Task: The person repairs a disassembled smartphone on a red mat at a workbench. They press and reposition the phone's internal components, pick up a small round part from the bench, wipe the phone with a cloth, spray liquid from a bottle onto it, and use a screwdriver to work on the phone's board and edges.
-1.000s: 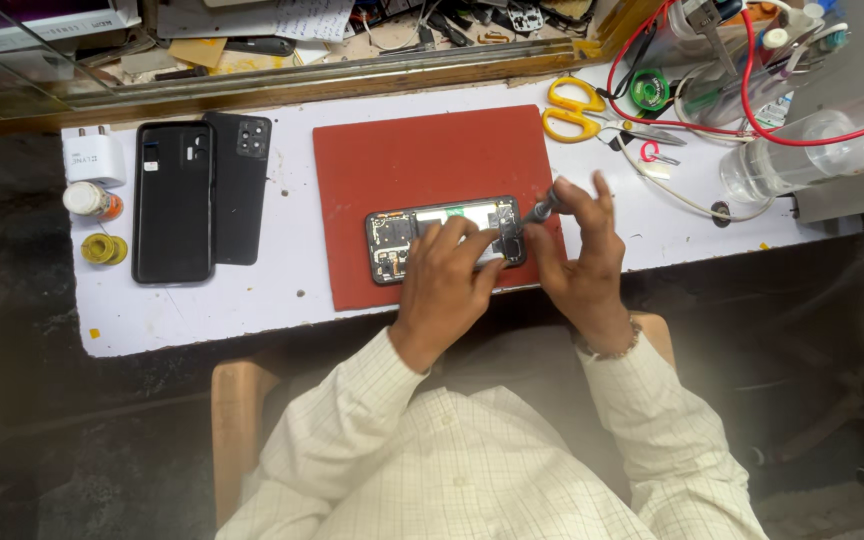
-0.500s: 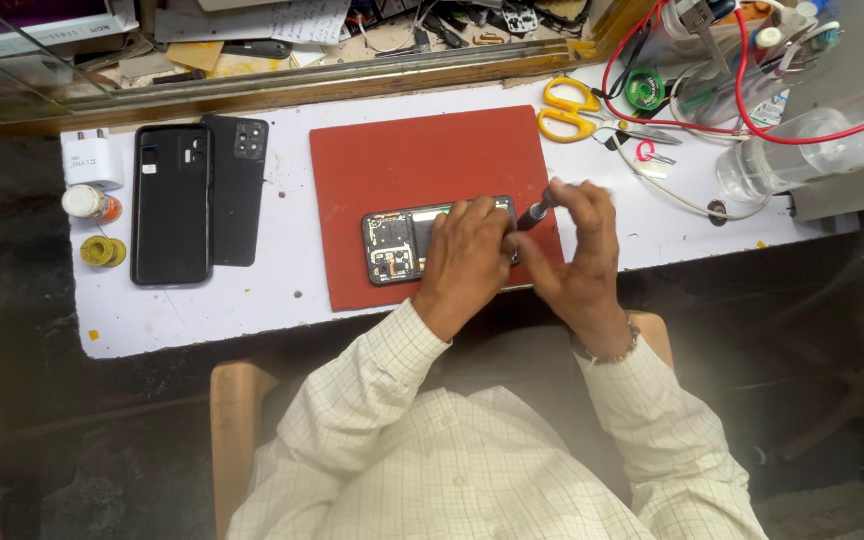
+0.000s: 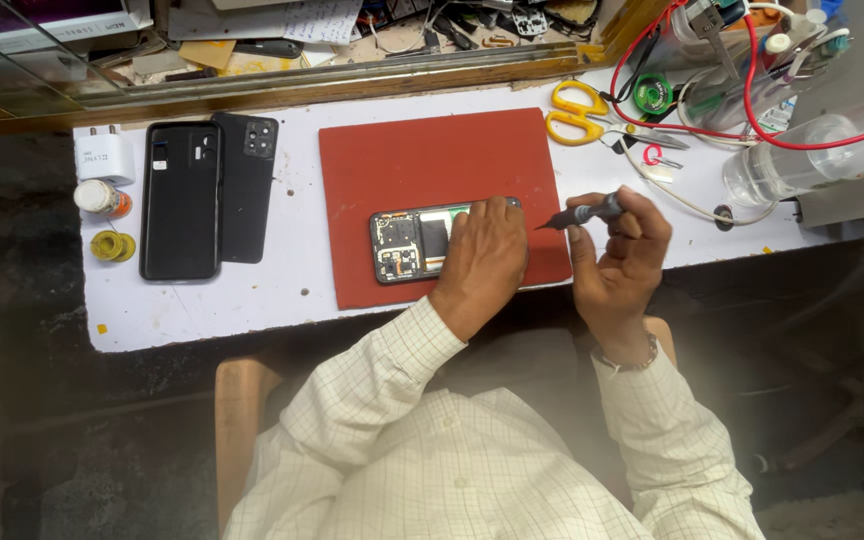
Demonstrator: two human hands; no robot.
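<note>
While pressing flat on opened phone [image 3: 414, 243], left hand [image 3: 484, 255] open. Right hand [image 3: 620, 250] gripping screwdriver [image 3: 582, 213], just beside red mat [image 3: 432, 165].

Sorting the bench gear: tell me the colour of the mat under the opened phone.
Red, seen in the head view: flat rectangular mat.

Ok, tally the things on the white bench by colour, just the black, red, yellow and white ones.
Black: 3 - phone case, back cover, screwdriver
Red: 1 - mat
Yellow: 2 - scissors, tape roll
White: 1 - charger plug
Total: 7
</note>
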